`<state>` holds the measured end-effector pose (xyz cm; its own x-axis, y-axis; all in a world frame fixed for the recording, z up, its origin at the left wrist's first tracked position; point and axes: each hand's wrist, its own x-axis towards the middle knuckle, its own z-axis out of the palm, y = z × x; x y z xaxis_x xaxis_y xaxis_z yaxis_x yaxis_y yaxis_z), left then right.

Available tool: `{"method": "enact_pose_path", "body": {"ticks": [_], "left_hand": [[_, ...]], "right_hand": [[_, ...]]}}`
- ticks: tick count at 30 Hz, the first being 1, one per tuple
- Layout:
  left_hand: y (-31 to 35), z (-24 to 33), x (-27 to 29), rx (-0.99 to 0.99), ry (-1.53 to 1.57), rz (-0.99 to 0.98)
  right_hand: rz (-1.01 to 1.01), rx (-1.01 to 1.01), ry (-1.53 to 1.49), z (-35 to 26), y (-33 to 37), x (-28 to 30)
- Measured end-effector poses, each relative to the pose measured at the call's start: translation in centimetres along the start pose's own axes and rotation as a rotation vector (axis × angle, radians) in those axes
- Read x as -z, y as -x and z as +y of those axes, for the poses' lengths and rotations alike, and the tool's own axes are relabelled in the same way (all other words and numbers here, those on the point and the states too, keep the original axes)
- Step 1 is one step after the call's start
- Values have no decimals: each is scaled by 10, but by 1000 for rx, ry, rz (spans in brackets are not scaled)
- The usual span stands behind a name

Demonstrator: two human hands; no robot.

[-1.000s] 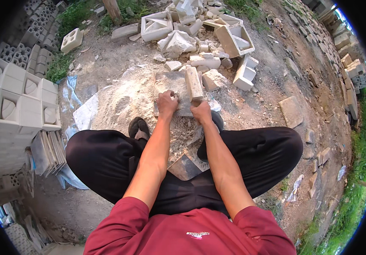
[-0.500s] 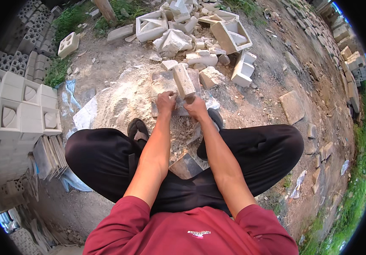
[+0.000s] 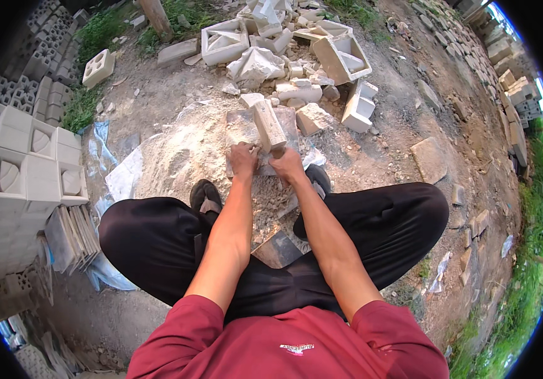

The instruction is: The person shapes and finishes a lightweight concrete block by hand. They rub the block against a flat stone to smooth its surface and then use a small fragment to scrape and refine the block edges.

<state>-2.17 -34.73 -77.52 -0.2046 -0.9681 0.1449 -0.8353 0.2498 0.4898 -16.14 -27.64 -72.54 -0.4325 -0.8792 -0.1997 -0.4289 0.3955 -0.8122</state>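
My right hand is wrapped round the short handle of a mallet. The mallet's pale, dusty, block-shaped head is above a flat grey-brown slab that lies on the ground between my feet. Beside it, over the slab's near left part, my left hand has its fingers curled; what they hold, if anything, is too small and hidden to name. Pale crushed powder spreads to the left of the slab, and a broken chunk rests at its right edge.
Broken pale blocks and rubble are heaped beyond the slab. Stacked moulded blocks stand at the left, with thin boards leaning below them. A flat stone lies to the right. A dark tile is between my legs.
The mallet head has shifted slightly left and down, with my right hand. My left hand has lowered a little, its fingers bunched differently. The view has tilted slightly.
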Motion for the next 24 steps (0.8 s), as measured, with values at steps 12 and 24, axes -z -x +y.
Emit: {"method": "enact_pose_path", "body": {"ticks": [12,24], "left_hand": [[4,4,4,94,51,-76],[10,-9,0,90,45,-5]], "right_hand": [[-35,6,123,19,8,-11],[79,42,-71,-28,-11,-3]]}}
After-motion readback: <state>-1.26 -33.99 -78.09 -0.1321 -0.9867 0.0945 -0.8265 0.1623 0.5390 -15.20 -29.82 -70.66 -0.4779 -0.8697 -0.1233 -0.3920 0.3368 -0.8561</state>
